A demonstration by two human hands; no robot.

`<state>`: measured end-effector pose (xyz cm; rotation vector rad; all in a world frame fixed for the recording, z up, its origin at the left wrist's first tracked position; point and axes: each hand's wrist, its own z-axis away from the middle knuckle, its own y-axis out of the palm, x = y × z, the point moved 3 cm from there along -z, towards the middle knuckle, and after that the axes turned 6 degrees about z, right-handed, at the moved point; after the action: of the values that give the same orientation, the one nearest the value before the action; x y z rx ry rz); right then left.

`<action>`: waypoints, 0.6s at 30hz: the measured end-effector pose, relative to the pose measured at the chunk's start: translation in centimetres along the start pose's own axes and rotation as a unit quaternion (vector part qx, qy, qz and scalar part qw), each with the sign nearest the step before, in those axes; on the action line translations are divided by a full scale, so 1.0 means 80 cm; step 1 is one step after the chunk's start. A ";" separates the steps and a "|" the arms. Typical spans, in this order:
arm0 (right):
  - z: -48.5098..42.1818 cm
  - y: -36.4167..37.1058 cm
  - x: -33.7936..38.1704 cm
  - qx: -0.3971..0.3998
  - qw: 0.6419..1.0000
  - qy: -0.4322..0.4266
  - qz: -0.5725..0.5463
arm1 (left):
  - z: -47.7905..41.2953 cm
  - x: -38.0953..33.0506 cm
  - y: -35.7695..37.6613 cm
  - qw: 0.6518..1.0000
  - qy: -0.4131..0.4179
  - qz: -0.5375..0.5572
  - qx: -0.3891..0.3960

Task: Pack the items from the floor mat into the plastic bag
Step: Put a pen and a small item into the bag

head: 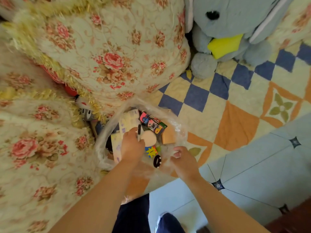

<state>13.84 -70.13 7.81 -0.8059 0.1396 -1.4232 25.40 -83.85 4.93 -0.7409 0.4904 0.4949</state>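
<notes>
Two hands are apart: a slim black pen (139, 132) is pinched by the left hand (133, 146); the rim of the clear plastic bag (103, 134) is gripped by the right hand (183, 159).

Your left hand (133, 145) and right hand (183, 160) are bare. So are both forearms (101, 190), uncovered all the way to the lower edge of view. You wear dark navy trousers (133, 216) of plain cloth with soft folds. On the navy shape further right, a pale whitish strip (159, 217) follows the edge. It is too blurred to tell trim from footwear.
</notes>
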 end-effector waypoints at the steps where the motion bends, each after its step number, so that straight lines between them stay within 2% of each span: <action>1: 0.004 -0.005 0.000 -0.005 1.000 -0.003 -0.003 | 0.006 -0.004 0.002 1.000 0.006 -0.008 0.009; 5: 0.025 -0.029 -0.019 -0.030 0.999 0.009 -0.034 | 0.042 -0.030 0.021 0.996 0.051 -0.043 0.060; 8: 0.053 -0.057 -0.049 -0.073 0.996 0.020 -0.047 | 0.075 -0.058 0.051 0.980 0.125 -0.100 0.121; 13: 0.120 -0.102 -0.135 -0.151 0.979 0.081 -0.114 | 0.152 -0.116 0.124 0.921 0.239 -0.220 0.216; 18: 0.215 -0.125 -0.263 -0.243 0.933 0.159 -0.214 | 0.276 -0.151 0.222 0.859 0.328 -0.258 0.296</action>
<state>10.97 -43.32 18.37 -1.0444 0.6153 -1.9694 11.04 -59.44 16.97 -0.3900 0.9878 -0.4387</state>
